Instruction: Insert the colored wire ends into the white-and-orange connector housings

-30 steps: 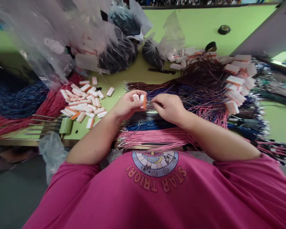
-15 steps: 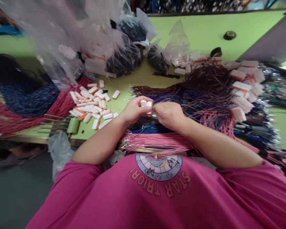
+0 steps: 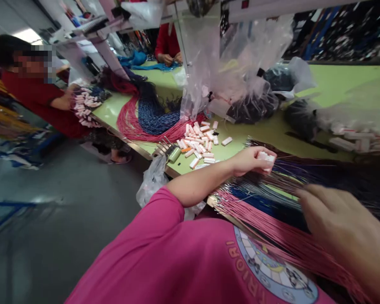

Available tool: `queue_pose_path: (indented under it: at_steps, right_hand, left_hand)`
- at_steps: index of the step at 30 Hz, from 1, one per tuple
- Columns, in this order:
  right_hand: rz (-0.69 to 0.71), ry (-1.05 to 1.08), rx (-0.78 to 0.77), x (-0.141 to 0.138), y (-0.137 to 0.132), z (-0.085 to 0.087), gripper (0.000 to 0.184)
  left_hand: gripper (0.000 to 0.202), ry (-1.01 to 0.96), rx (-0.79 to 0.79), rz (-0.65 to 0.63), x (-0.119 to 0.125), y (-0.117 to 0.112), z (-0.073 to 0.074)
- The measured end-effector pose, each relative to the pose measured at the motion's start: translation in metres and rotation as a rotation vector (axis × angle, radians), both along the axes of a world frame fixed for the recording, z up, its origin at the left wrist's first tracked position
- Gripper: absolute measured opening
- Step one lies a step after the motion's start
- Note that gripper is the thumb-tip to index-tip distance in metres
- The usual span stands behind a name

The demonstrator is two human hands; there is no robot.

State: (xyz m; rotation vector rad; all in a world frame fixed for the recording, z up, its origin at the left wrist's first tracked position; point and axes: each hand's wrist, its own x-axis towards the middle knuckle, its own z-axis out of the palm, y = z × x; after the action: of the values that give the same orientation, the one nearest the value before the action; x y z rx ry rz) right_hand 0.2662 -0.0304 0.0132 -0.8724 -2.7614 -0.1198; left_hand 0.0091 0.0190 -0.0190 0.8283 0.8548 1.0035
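In left hand (image 3: 251, 160): white connector block (image 3: 266, 158), notched top, pinkish side.

Tabletop (image 3: 237, 131) gap between connector pile (image 3: 197, 147) and wires (image 3: 272, 219); plastic bags (image 3: 253, 105) block behind.

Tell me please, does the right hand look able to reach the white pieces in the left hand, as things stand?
Probably yes. The white pieces show on the side of the left hand that faces the right hand, and only wires, lying low, seem to be between.
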Motion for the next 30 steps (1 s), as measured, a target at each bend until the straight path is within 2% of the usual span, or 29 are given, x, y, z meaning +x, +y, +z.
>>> queue_pose_path:
  at_steps: [3,5,7,11,15,19,22,26,30]
  right_hand:
    - [0.090,-0.095,-0.100,0.005,-0.019,-0.023,0.025]
    - [0.051,-0.193,-0.150,0.000,-0.026,-0.034,0.024]
    - [-0.024,-0.284,-0.206,-0.009,-0.030,-0.036,0.025]
    - [-0.064,-0.392,-0.344,-0.021,-0.026,-0.017,0.029]
    - [-0.126,-0.305,-0.471,-0.020,-0.019,-0.001,0.027]
    - [-0.146,-0.219,-0.624,-0.017,-0.016,0.002,0.025]
    - [-0.106,-0.227,-0.661,-0.013,-0.012,0.003,0.028]
    - [-0.162,-0.139,-0.632,0.000,-0.004,0.012,0.029]
    - [-0.097,-0.105,-0.805,0.027,0.006,0.026,0.026]
  left_hand:
    - [0.027,-0.001,-0.033,-0.017,-0.001,0.002,0.005]
    - [0.025,0.016,-0.058,-0.026,0.000,-0.001,0.009]
    - [0.026,0.019,-0.039,0.017,0.000,-0.006,0.013]
    - [0.030,0.064,-0.003,0.085,-0.003,-0.010,0.013]
    - [0.035,0.111,-0.003,0.079,-0.005,-0.007,0.011]
    - [0.034,0.151,0.004,0.083,-0.003,-0.010,0.013]
    - [0.032,0.166,0.005,0.085,-0.003,-0.011,0.013]
    - [0.032,0.177,0.031,0.073,-0.004,-0.010,0.008]
    - [0.037,0.185,0.049,0.038,-0.005,-0.009,0.005]
